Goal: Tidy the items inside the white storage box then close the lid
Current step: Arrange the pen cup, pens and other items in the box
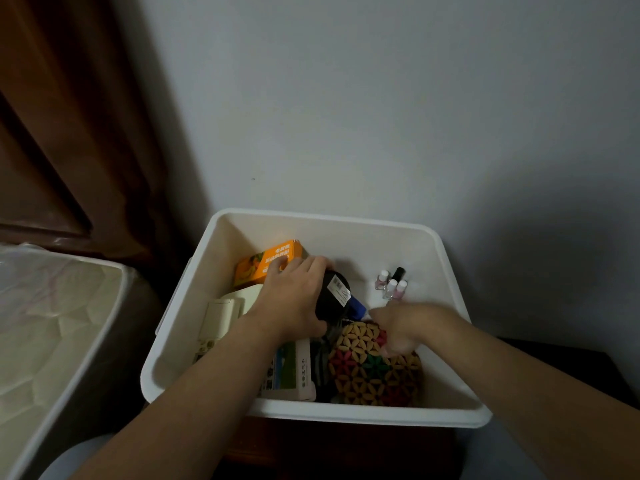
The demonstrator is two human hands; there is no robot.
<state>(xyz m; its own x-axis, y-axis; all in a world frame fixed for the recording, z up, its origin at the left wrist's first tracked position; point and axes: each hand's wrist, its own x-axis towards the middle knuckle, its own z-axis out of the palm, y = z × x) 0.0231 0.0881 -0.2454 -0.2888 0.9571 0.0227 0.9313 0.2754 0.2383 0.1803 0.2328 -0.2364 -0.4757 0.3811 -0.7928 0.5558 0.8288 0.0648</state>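
Note:
The white storage box stands open against the wall, and both my hands are inside it. My left hand grips a black round container with a white label, in front of an orange carton. My right hand is curled over the top edge of a woven flower-patterned pouch, next to a blue-and-white object. What its fingers hold is hidden. Several small nail polish bottles stand upright in the far right part. No lid is in view.
A cream plastic device and a white-green carton lie on the box's left side. A mattress wrapped in plastic is at the left. A dark wooden headboard stands behind it, and the grey wall is right behind the box.

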